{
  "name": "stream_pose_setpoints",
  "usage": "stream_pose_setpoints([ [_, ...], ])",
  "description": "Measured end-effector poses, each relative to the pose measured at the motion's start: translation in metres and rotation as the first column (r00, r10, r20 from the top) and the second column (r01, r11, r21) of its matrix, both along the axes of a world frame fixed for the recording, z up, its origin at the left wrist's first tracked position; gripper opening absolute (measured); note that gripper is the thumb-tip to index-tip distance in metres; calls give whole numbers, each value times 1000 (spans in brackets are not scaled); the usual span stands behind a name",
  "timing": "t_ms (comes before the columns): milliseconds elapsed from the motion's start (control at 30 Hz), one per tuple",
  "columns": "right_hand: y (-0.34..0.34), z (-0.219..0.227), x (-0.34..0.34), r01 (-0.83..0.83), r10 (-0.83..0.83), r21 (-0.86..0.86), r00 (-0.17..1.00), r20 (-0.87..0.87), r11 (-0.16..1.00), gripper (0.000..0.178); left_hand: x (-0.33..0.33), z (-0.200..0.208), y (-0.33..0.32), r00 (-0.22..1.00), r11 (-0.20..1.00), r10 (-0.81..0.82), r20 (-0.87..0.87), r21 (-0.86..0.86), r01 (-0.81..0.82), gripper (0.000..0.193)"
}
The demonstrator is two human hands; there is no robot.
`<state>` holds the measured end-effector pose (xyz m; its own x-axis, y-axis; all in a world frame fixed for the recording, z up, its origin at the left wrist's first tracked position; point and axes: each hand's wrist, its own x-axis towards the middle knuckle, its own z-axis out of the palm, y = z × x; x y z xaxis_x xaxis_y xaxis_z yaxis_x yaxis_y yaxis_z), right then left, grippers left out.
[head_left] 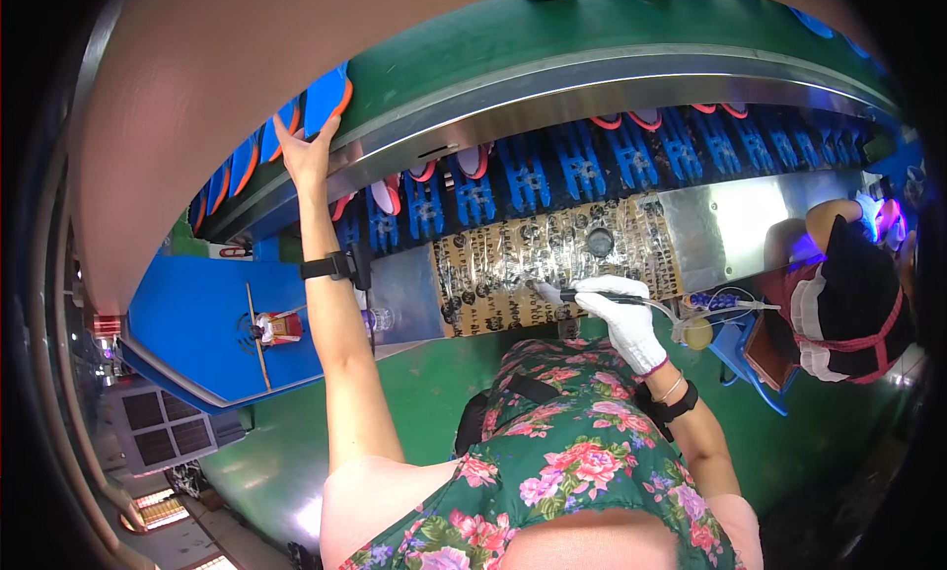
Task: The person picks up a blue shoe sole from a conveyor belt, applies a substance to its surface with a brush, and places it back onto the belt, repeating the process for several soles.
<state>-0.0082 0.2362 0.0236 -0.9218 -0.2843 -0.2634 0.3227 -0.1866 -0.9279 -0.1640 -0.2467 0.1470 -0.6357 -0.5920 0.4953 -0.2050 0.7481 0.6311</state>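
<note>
My bare left hand point(308, 156) reaches up to the green belt at the far left. Its fingers are spread in a V against the near ends of blue shoe soles with orange rims point(327, 97), touching them without a visible grip around one. A white knit glove covers my right hand point(623, 319), which is closed around the dark handle of a brush point(570, 295). A thin pale tube point(663, 310) runs off the handle's end. Below the brush tip lies a bench top covered in brown printed tape point(493, 274), with a dark round spot point(599, 241).
Blue shoe-shaped holders point(582, 161), some bearing red-edged shoe pieces point(473, 162), line a lower track under the metal rail point(592, 74). A blue board point(207, 323) carries a small red-and-white item point(279, 327). Another person point(853, 294) works at the right, beside a blue stool point(735, 358).
</note>
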Motion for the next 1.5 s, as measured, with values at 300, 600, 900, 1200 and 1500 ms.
stream_pose_setpoints([
  [300,22,-13,0,76,-74,-30,995,59,997,20,-69,61,67,944,933,-316,95,-149,327,105],
  [600,21,2,13,163,-165,-37,986,-33,986,18,-213,42,182,580,652,-714,392,72,754,81],
  [900,57,-7,21,276,-271,-71,960,68,959,19,-94,56,171,588,459,-807,-57,566,684,20],
  [1200,59,29,6,256,-260,-74,965,-38,964,18,104,-10,186,778,331,-499,-382,745,579,89],
  [1500,43,102,-15,168,-217,-214,947,-235,962,18,117,-70,227,766,-266,-425,-482,876,403,76],
])
